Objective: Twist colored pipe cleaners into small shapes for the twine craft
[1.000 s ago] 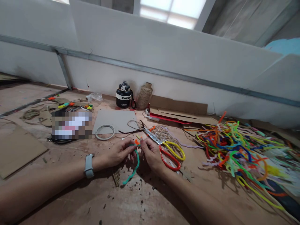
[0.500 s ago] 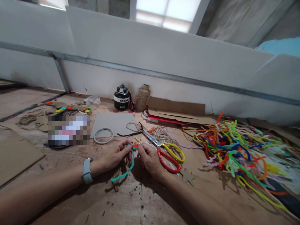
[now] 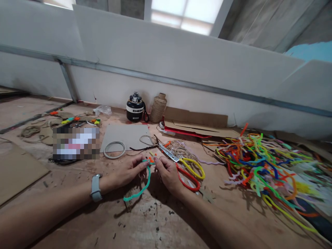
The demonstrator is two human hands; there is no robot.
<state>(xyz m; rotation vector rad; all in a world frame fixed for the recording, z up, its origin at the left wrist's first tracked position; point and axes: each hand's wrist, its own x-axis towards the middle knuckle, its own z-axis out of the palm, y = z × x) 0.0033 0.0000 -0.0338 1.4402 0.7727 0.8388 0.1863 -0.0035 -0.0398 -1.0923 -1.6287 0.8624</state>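
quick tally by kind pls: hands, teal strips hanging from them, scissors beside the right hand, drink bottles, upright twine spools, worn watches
Bare left hand and right hand: 2
Teal fuzzy strip: 1
Scissors with yellow and red handles: 1
Black bottle with white band: 1
Tan twine spool: 1
Grey-strapped watch: 1
Total: 7

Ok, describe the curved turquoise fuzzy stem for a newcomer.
Over the brown wooden table, find the left hand beyond the grey wristwatch. The turquoise fuzzy stem trails from that hand, one strand, unlike the tangled multicoloured fuzzy stems at right.
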